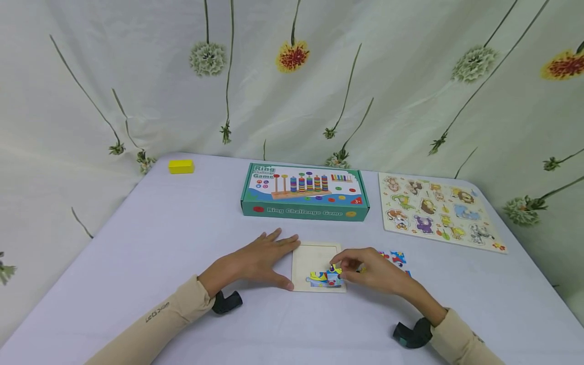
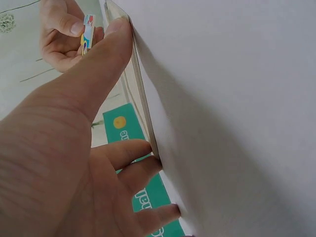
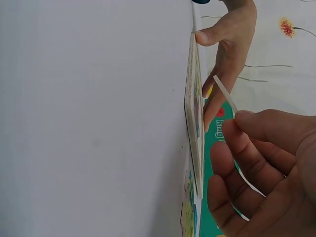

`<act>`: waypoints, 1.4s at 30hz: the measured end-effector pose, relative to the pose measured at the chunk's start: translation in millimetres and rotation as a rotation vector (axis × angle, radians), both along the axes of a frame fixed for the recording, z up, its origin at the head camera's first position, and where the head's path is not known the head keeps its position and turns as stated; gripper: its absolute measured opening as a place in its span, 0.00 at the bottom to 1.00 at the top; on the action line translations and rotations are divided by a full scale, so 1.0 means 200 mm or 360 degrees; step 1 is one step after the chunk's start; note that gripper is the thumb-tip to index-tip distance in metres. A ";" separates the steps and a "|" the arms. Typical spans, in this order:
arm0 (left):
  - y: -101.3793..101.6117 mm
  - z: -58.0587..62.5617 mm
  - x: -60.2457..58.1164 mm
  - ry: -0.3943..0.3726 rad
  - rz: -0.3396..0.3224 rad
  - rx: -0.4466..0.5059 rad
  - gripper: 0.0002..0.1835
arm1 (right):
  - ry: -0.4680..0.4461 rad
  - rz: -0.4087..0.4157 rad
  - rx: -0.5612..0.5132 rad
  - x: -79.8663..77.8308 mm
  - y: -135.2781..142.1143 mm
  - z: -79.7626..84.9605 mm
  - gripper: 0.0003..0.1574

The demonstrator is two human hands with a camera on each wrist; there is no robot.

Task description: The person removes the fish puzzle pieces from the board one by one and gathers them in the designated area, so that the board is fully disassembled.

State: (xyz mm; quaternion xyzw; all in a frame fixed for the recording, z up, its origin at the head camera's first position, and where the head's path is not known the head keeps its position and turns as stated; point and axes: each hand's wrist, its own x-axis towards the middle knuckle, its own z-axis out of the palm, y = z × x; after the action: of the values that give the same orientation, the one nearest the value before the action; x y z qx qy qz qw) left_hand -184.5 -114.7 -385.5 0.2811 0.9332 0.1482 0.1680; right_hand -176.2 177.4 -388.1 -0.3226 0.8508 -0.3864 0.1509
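A small wooden puzzle board (image 1: 310,256) lies flat on the table, with colourful jigsaw pieces (image 1: 317,280) along its lower part. My left hand (image 1: 261,259) is at the board's left side, fingers spread; in the left wrist view its thumb and fingertips touch the edge. Over the board's right side, my right hand (image 1: 371,268) pinches a thin puzzle piece (image 3: 225,94) between thumb and index finger. That piece is held tilted above the board, apart from it in the right wrist view. Loose puzzle pieces (image 1: 398,258) lie right of the board, partly hidden behind the right hand.
Behind the board stands a green Ring Challenge Game box (image 1: 304,192). An animal puzzle board (image 1: 442,213) lies at the back right, and a yellow block (image 1: 181,166) at the back left. A flowered cloth (image 1: 292,101) hangs behind the table.
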 end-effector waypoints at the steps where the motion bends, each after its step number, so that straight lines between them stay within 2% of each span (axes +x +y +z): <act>1: 0.00 0.00 0.00 -0.0002 0.0000 0.0005 0.53 | 0.0008 -0.0004 0.0001 0.00 0.01 0.00 0.15; 8: 0.00 0.01 0.01 -0.0020 0.0000 0.0033 0.53 | 0.0033 -0.0073 0.0030 0.04 0.10 0.01 0.14; 13: 0.00 0.02 0.01 -0.0012 -0.0013 0.0029 0.53 | -0.0040 -0.0157 0.0066 0.05 0.18 0.01 0.14; 22: -0.01 0.01 0.01 -0.0017 -0.0012 0.0018 0.54 | -0.0108 -0.0198 0.0051 0.08 0.27 0.00 0.15; 42: 0.00 0.01 0.00 -0.0028 -0.0012 0.0026 0.53 | -0.0237 -0.0094 0.0025 0.11 0.30 -0.02 0.14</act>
State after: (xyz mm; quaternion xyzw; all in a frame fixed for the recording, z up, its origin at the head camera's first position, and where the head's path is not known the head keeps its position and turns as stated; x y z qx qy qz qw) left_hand -183.8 -115.4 -382.7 0.2847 0.9293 0.1576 0.1744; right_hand -153.9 236.8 -391.1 -0.2664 0.8494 -0.4068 0.2049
